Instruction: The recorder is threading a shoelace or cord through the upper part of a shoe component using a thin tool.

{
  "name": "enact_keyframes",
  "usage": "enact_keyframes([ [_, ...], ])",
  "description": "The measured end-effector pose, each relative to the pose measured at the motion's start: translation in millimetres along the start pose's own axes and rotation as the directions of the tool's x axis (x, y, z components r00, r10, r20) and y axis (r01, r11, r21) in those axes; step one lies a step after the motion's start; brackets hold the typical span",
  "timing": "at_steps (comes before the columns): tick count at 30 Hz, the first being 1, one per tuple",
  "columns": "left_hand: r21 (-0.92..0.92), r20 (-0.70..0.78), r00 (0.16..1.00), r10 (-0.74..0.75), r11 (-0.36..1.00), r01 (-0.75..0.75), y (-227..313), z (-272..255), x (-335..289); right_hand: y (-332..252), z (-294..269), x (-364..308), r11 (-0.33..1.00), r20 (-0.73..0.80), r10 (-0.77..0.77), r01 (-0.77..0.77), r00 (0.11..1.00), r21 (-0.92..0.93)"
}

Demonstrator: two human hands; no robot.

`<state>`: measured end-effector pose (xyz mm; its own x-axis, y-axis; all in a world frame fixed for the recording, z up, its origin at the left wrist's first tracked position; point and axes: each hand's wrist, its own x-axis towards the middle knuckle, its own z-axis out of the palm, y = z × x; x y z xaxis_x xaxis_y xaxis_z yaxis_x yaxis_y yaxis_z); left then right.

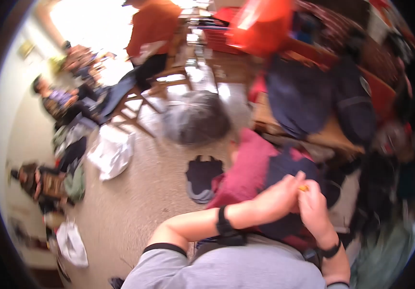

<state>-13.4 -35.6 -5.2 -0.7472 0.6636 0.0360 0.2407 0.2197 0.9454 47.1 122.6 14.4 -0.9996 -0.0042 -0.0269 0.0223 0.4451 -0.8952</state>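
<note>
My left hand (277, 200) and my right hand (314, 209) meet in front of me, with their fingertips pinched close together. A small yellow-orange thing (303, 188) shows at the fingers of my right hand; it is too small and blurred to name. What my left fingers hold, if anything, is hidden. Below both hands a dark navy cloth (284, 168) lies over my lap. A pinkish-red cloth (246, 168) spreads out beside it on the left.
A dark garment (203, 176) lies on the floor ahead. Beyond it stand a full dark plastic bag (197, 118) and a wooden chair (140, 103). White bags (111, 151) lie to the left, near several seated people. Dark clothes (301, 96) cover the bench at right; a red bag (260, 26) hangs behind.
</note>
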Motion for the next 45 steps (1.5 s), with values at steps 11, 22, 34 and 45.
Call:
enact_keyframes([
  [11,0.117,-0.295,0.899,0.324,0.946,-0.303,-30,17,-18,25,-8,2,0.998,-0.042,-0.056,0.057,0.998,0.031],
  [22,0.002,-0.267,0.897,0.351,0.931,-0.364,-30,4,-16,1,-5,-2,0.959,0.016,0.078,-0.08,0.997,0.272],
  [34,0.248,-0.252,0.839,0.481,0.871,-0.424,-17,-16,-31,-16,-4,-8,0.878,0.04,0.158,-0.159,0.987,0.451],
  [45,0.433,-0.198,0.809,0.554,0.79,-0.434,-21,-16,-36,-26,3,-6,0.84,-0.055,-0.471,0.429,0.88,-0.331],
])
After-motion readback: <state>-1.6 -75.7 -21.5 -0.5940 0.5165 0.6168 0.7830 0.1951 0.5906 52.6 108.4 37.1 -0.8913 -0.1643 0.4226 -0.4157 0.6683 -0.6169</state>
